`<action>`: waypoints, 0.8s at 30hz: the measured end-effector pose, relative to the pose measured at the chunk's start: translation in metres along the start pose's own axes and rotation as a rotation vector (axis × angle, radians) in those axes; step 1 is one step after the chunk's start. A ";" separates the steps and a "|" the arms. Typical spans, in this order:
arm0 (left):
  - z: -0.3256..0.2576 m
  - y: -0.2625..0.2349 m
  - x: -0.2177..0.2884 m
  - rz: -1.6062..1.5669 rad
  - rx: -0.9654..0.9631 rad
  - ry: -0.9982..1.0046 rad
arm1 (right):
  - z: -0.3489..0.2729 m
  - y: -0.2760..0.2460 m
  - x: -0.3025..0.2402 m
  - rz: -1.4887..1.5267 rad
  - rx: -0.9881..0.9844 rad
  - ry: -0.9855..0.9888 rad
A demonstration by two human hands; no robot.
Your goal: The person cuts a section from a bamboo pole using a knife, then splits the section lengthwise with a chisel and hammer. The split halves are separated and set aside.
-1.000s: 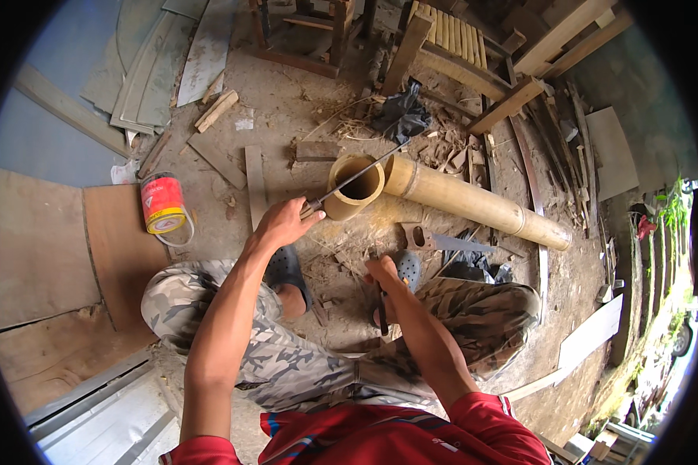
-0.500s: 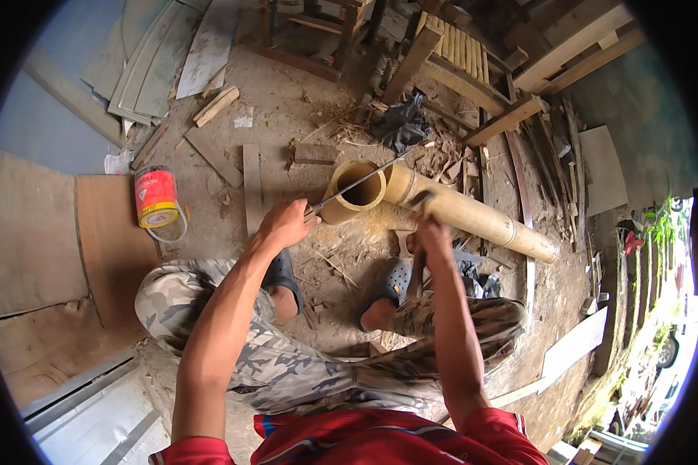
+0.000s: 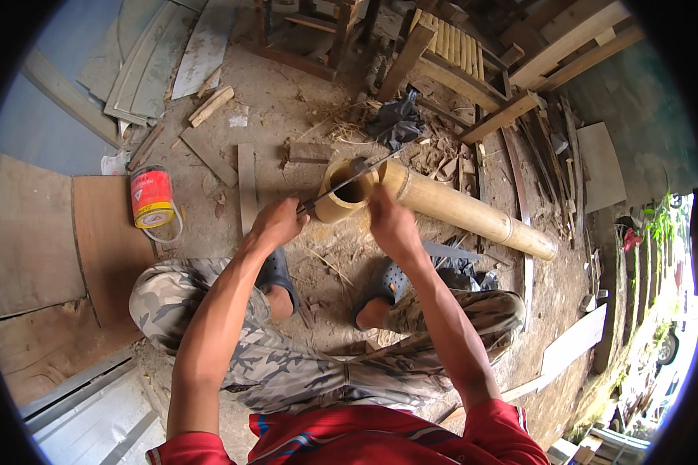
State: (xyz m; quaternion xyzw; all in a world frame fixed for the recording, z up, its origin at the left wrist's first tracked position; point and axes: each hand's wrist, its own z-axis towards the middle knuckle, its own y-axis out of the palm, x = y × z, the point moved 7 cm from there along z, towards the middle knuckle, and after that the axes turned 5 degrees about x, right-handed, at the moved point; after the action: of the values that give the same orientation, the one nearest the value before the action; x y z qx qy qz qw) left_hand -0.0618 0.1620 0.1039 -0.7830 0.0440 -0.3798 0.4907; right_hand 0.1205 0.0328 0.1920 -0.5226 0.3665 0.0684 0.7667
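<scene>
Here the bamboo (image 3: 450, 205) lies on the dirt floor (image 3: 287, 116), its open cut end turned toward the person and its long body running away to the right. The blade (image 3: 349, 180) lies across the mouth of this open end, slanting from lower left to upper right. The left hand (image 3: 275, 223) is just left of the open end, clenched around the handle of the blade, with the knuckles up. The right hand (image 3: 392, 221) is at the right side of the open end, touching the bamboo near its rim; the fingers are bent, but I cannot tell if they hold the bamboo or only press on it. Both hands are close to each other, with the open end between them. Under the hands are the person's two feet in dark sandals (image 3: 275, 271), and knees in camouflage trousers. To the left, well apart from the bamboo, a red can (image 3: 151, 198) with a yellow rim lies on its side beside a flat board (image 3: 108, 240). Wood scraps and slats (image 3: 450, 46) lie behind the bamboo.
</scene>
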 end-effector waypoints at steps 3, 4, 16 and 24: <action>0.002 -0.005 0.007 0.002 -0.020 0.000 | 0.003 0.007 0.017 -0.100 -0.092 0.119; 0.003 -0.002 0.001 -0.001 0.000 0.006 | 0.007 -0.004 0.007 -0.062 -0.117 0.144; 0.001 0.000 -0.001 -0.010 -0.005 -0.011 | 0.025 -0.101 -0.075 0.705 0.516 -0.306; 0.007 0.013 -0.015 -0.024 0.034 0.080 | 0.007 -0.008 0.000 0.036 -0.166 0.126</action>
State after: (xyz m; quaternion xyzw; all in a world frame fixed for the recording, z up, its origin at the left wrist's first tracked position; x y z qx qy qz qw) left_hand -0.0638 0.1666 0.0838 -0.7593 0.0475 -0.4172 0.4972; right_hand 0.1278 0.0354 0.1993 -0.5808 0.4163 0.0792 0.6950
